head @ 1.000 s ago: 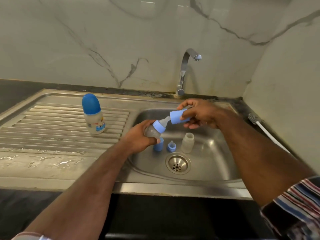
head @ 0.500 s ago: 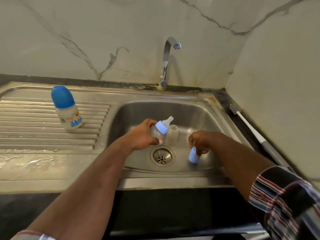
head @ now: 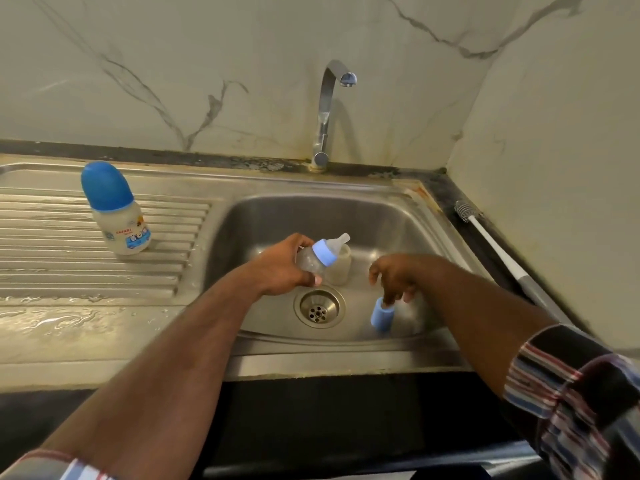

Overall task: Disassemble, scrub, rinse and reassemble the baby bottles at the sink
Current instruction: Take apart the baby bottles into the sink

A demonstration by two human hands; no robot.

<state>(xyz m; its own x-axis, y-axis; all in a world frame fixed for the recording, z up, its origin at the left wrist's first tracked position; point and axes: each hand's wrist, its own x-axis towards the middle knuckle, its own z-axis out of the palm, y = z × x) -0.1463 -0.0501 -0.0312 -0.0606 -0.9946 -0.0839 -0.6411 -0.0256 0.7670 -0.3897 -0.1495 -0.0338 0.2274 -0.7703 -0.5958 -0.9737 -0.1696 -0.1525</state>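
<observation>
Where your right hand [head: 393, 278] pinched the light-blue cap [head: 382, 314] half a second ago, its fingers now reach down to the cap's top, touching it; whether they grip it you cannot tell. The cap stands on the floor of the sink [head: 398, 216], right of the drain [head: 319, 306], as before. Your left hand [head: 282, 266] still curls round the small clear bottle [head: 311, 259], tilted, its blue collar and teat [head: 337, 242] pointing up to the right above the basin. An open bottle body [head: 341, 266] stands just behind it. The blue-capped bottle [head: 116, 211] stays upright on the drainboard, and the bottle brush [head: 491, 240] lies on the desk at the right.
</observation>
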